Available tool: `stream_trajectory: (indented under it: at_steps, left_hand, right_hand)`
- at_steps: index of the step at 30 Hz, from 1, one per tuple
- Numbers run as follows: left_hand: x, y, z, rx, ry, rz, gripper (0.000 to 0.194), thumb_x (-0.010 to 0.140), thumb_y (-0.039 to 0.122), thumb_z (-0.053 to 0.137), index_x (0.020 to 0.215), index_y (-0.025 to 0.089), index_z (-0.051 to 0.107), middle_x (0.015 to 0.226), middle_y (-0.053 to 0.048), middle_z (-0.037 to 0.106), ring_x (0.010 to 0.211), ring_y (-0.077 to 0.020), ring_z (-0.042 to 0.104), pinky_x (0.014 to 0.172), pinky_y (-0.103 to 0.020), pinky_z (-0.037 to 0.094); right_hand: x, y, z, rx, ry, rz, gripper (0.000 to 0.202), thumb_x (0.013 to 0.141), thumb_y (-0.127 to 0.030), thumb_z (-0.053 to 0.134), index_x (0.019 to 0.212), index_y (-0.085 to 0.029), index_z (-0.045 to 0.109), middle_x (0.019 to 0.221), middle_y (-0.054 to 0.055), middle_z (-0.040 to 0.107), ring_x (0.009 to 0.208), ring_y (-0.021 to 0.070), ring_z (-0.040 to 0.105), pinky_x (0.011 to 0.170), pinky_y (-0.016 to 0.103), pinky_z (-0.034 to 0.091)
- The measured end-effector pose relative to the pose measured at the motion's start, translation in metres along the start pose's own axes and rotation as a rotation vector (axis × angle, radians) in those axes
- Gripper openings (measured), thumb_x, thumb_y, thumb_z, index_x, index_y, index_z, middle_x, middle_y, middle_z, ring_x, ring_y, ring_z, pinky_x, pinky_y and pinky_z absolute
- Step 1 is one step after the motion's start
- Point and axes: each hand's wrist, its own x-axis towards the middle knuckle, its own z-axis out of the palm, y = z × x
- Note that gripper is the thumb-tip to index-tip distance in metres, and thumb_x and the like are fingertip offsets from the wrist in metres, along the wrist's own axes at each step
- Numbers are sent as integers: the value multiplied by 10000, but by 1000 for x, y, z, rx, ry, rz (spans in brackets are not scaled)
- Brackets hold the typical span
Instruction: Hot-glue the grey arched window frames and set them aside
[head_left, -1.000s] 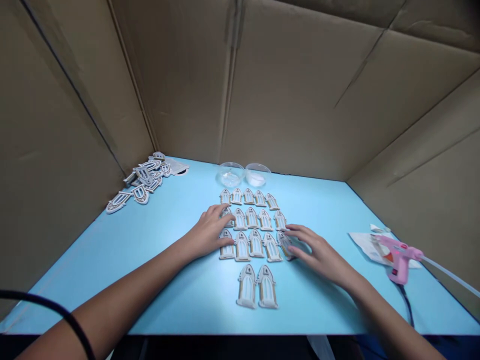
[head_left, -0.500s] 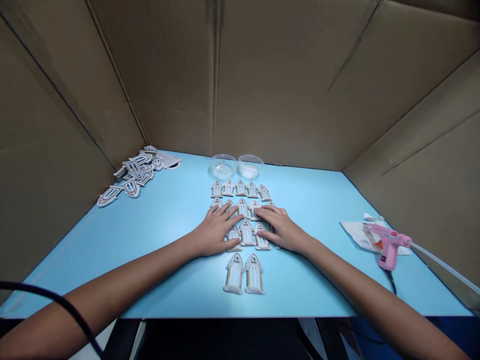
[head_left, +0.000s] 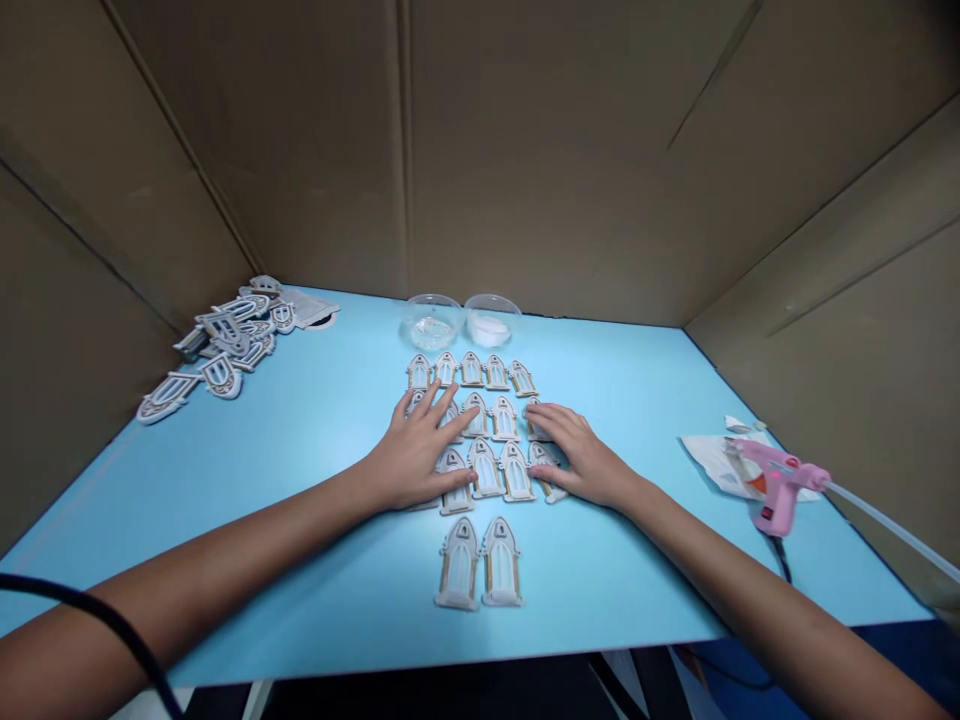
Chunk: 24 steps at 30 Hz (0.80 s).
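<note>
Several small white arched window pieces with brownish edges lie in rows at the middle of the light blue table [head_left: 337, 580]. My left hand [head_left: 409, 455] rests with spread fingers over the left ends of the two middle rows, partly hiding pieces there. At the right ends of those rows, my right hand [head_left: 574, 455] touches an upper piece [head_left: 536, 420] and a tilted lower piece [head_left: 546, 470], its thumb and fingers apart. Between the hands, arched pieces [head_left: 516, 472] lie uncovered. Two more [head_left: 458, 565] stand side by side, apart from the rows, nearer the front edge.
A heap of arched pieces [head_left: 232, 335] lies at the back left beside a flat packet [head_left: 307, 308]. Two clear round dishes [head_left: 433, 325] [head_left: 491, 325] stand behind the rows. At right, a pink glue gun [head_left: 780, 485] rests partly on white paper [head_left: 712, 465]. Cardboard walls [head_left: 540, 160] surround the table.
My right hand has moved right, off the middle pieces, uncovering some of them. My left hand has shifted slightly left with fingers spread. The camera view has also shifted.
</note>
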Motion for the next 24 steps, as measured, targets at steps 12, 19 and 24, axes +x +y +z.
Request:
stream_trajectory:
  at_steps: [12,19,24]
  left_hand:
    - [23,-24,-16,-26,-44,-110,945,927,751,522,1657,225,235,1726,-178,75,1586,-447,21,1236,-660,121]
    - [-32,-21,-20,-51,156,60,745,999,618,480,1636,281,292,1732,-74,164,1587,-398,131,1261,-618,169]
    - [-75,-49,-26,55,340,216,629,983,462,540,1555,583,309,1685,128,288,1494,-395,367,1180,-675,319]
  right_hand:
    - [70,-5,0,6,-118,25,956,928,-756,500,1658,-191,249,1675,189,327,1559,429,226,1208,683,234]
    - [-54,-30,-30,-34,307,38,427,1015,-372,522,1417,-241,580,1357,161,675,1258,334,634,1019,528,526]
    - [-165,-44,-29,-284,450,268,365,980,-247,522,616,-258,530,552,24,562,507,186,527,545,344,428]
